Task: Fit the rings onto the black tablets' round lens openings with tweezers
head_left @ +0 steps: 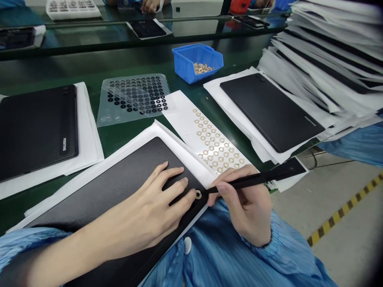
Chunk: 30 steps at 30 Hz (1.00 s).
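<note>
The left forearm comes in from the lower left, its blue sleeve [32, 235] drawn well back, and lies slantwise across a black tablet [119, 187] on white wrapping paper [157, 128] at the near edge of the green bench [115, 149]. The left hand [163, 205] is palm down, its four visible fingers fanned apart and slightly bent, their tips on the tablet near its right corner; the thumb is hidden. The lowest visible fingertip sits right at a gold ring sticker [200, 194] on that corner. Opposite it, the right hand [247, 203] is turned inward with the wrist close to the torso, thumb and fingers pinching a black tapered tool [263, 177] much like a pen. The tool slants down to the left, its thin point just beside the ring and its broad end out past the knuckles. The right fingertips lie by the tablet's corner; whether they touch it is unclear. Just beyond the hands is a white sticker sheet [179, 115] with rows of similar gold rings; farther back are a clear sheet of black rings [134, 95] and a blue bin [184, 65] of small tan pieces.
</note>
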Each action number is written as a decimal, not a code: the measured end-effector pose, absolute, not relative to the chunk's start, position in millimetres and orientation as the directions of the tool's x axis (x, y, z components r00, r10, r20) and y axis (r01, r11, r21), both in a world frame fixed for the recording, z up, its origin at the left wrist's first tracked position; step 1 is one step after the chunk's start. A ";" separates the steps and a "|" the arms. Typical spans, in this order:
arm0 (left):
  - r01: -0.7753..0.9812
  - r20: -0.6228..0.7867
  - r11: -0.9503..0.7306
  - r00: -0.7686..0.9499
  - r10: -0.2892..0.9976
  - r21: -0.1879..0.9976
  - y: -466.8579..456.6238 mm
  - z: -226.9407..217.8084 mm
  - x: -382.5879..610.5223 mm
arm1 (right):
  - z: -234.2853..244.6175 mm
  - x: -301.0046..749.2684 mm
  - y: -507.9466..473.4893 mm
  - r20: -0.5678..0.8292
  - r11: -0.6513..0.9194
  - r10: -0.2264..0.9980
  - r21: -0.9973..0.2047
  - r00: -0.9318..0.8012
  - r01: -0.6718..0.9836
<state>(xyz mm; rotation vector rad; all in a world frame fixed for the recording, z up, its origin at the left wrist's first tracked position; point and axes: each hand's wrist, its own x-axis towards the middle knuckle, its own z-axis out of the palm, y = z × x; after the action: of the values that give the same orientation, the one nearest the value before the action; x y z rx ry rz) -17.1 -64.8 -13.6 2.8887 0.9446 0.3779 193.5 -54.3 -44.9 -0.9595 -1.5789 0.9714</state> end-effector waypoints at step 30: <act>0.608 0.225 -0.764 0.730 0.645 0.218 -66.4 -14.9 -17.6 | 71.4 180.5 227.2 0.492 0.498 0.840 -0.535 -0.227 0.682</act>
<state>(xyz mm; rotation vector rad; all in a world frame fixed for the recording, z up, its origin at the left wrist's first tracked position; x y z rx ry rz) -17.6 -66.4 -14.9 2.8002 1.0188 0.4377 180.5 227.2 71.4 -1.2505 -1.9809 0.2643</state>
